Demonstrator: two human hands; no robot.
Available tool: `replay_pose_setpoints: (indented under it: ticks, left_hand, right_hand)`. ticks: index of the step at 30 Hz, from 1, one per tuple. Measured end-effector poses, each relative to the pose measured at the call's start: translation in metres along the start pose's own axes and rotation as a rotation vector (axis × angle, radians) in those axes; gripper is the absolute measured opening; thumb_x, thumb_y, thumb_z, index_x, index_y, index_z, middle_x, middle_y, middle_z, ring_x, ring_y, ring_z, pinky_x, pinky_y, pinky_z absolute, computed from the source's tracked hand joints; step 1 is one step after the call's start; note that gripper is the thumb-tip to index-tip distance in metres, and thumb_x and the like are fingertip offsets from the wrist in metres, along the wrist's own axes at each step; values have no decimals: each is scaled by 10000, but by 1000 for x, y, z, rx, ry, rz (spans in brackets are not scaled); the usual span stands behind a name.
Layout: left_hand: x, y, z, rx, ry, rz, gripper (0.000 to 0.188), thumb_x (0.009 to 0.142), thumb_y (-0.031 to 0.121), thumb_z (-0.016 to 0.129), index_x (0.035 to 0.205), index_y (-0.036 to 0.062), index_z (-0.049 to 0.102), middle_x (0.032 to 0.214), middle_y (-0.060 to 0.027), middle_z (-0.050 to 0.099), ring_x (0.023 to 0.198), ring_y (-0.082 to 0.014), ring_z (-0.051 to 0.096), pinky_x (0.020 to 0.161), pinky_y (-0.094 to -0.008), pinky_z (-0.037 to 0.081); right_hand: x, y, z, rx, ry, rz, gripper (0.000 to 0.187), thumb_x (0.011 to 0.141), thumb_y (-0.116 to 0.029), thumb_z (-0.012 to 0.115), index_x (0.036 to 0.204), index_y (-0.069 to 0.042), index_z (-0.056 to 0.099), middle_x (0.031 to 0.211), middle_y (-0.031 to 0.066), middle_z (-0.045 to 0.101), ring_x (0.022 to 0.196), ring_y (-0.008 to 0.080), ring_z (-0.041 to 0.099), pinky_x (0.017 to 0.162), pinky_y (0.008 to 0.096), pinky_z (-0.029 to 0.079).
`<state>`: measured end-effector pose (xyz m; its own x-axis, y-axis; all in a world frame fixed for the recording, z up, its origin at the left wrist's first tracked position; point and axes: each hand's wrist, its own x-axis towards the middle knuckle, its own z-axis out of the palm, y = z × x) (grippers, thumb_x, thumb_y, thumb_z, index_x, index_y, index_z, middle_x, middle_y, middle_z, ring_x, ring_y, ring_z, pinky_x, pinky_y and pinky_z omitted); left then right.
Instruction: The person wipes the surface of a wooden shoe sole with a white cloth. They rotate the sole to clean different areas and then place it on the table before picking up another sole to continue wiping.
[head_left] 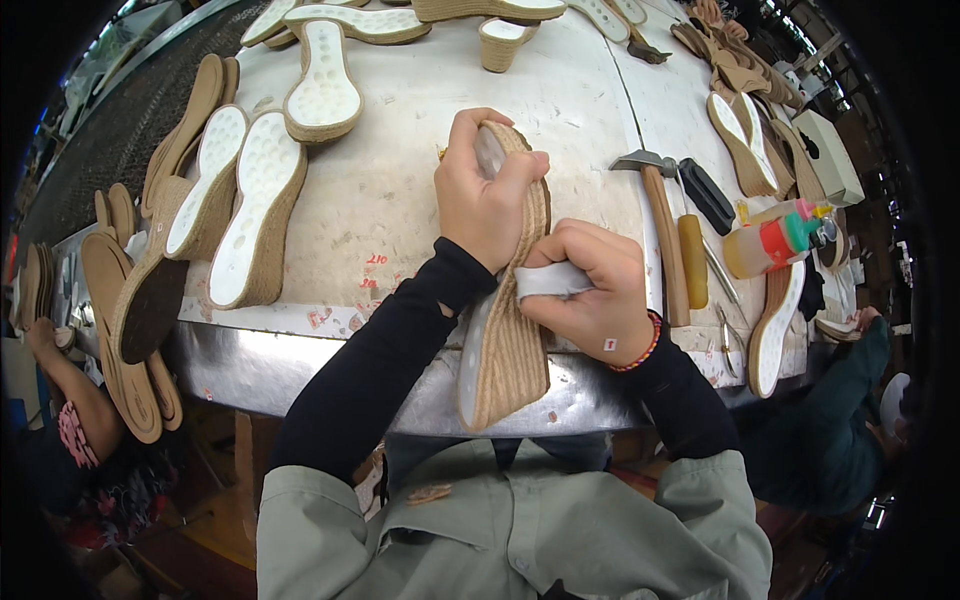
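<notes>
A wedge shoe sole [510, 365] with a woven, rope-like tan side stands on edge at the front of the table, its heel toward me. My left hand [483, 215] is wrapped round its far end, thumb over the rim. In my right hand [608, 285] a folded white cloth [552, 282] is pinched and pressed to the sole's woven side near the middle. Part of the sole's pale inner face shows on its left. The palm side of my right hand is hidden.
To the right lie a hammer [665, 225], a yellow rod [692, 262], a black-handled tool [707, 195], pliers [728, 340] and a glue bottle [765, 248]. White-topped wedge soles [262, 205] stand at left. The metal table edge [290, 360] runs before me. Other people's arms [75, 385] show both sides.
</notes>
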<state>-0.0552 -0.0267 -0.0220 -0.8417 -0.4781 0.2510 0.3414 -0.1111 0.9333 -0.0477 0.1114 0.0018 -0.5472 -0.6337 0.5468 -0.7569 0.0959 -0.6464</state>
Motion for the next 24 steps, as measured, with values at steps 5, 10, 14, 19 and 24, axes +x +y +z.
replay_pose_setpoints:
  ticks: [5,10,14,19,24]
  left_hand:
    - [2,-2,-1,28,-7,29,300,719,109,621,971,24,481,688,-87,594,642,-143,578,613,-280,464]
    - [1,-2,1,-6,1,23,289,722,117,622,958,23,484,698,-81,591,640,-134,564,606,-282,458]
    - [1,-3,0,-1,-8,0,278,724,114,617,952,25,485,717,-72,582,658,-129,558,606,-282,453]
    - [1,-3,-4,-81,-22,-36,269,728,102,609,955,27,486,728,-56,562,662,-116,531,615,-266,442]
    - [2,-4,-2,-108,-20,-35,267,728,98,607,956,28,488,720,-52,554,654,-111,521,610,-261,438]
  right_hand:
    - [4,0,4,45,48,-18,205,547,1,692,726,-4,591,631,64,546,533,160,523,491,258,390]
    - [3,0,2,10,44,-14,196,548,-3,690,708,-4,577,631,68,545,531,164,515,491,258,391]
    - [5,-2,0,-32,21,-28,183,564,-3,682,704,-5,564,628,60,543,526,147,508,491,250,388]
    - [-4,1,-16,19,78,223,159,609,-38,691,697,-12,561,609,75,559,520,157,550,502,272,434]
    - [-6,-6,-6,71,62,209,150,631,-31,692,710,-9,566,623,80,567,536,161,568,511,262,447]
